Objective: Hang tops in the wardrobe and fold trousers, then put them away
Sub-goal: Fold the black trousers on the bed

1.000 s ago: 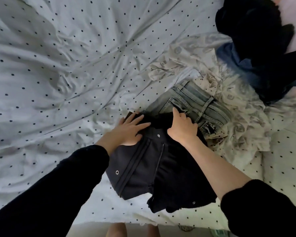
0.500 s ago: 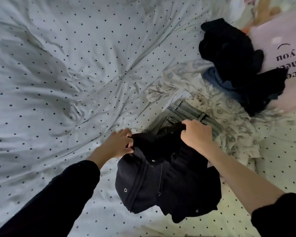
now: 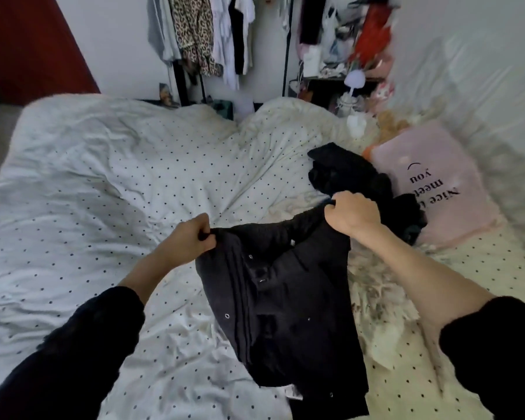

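Hands lift a black garment (image 3: 285, 298) w/ metal snaps above a polka-dot duvet (image 3: 103, 183): left hand (image 3: 188, 237) pinches its top edge, fingers curled tight on the fabric, right hand (image 3: 353, 215) grips the other corner higher up. Behind it lie a dark clothes pile (image 3: 355, 177) beside a pink pillow (image 3: 437, 183), and clothes on a rack (image 3: 206, 34) at the far wall.

Dotted bed (image 3: 134, 177); dark clothes (image 3: 346, 174); pillow (image 3: 437, 189)

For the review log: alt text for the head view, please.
Both hands, left hand and right hand, grip the top edge of a black garment, held up over a dotted bed sheet; a clothes rail stands behind.
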Demonstrator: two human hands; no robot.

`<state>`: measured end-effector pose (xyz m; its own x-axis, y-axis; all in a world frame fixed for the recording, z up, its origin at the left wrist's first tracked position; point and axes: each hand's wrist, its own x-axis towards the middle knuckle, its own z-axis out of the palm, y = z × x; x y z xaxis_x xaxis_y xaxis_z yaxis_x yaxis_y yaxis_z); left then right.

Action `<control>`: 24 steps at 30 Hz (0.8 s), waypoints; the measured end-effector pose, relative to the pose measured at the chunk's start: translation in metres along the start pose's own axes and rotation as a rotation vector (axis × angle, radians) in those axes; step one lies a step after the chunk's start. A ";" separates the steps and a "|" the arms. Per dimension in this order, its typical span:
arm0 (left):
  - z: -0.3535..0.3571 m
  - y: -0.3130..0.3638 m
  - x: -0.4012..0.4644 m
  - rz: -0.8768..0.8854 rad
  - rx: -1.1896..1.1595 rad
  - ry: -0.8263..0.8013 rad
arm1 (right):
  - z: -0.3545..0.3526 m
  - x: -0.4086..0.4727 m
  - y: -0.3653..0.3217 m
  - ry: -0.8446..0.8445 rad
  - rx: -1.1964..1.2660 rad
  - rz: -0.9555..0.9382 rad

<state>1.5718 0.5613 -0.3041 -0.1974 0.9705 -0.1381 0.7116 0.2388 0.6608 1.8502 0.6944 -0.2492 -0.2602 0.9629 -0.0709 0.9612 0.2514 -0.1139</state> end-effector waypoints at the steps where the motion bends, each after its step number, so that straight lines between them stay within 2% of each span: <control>1: -0.018 0.024 -0.001 0.031 0.005 0.035 | -0.027 -0.001 0.002 0.062 0.042 -0.001; 6: -0.088 0.115 -0.007 0.139 0.017 0.039 | -0.131 -0.003 0.003 0.230 0.266 -0.029; 10: -0.129 0.174 -0.015 0.238 0.109 0.107 | -0.199 -0.013 0.011 0.372 0.276 -0.157; 15: -0.173 0.238 -0.021 0.283 0.198 0.383 | -0.262 -0.022 0.025 0.634 0.135 -0.198; 18: -0.194 0.274 -0.022 0.298 0.265 0.501 | -0.289 -0.023 0.031 0.729 0.067 -0.197; 24: -0.258 0.349 -0.034 0.373 0.274 0.792 | -0.380 -0.025 0.030 0.975 0.073 -0.227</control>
<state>1.6531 0.6034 0.1217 -0.2551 0.7049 0.6618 0.9371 0.0115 0.3489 1.9204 0.7148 0.1262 -0.2167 0.5609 0.7991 0.8814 0.4643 -0.0869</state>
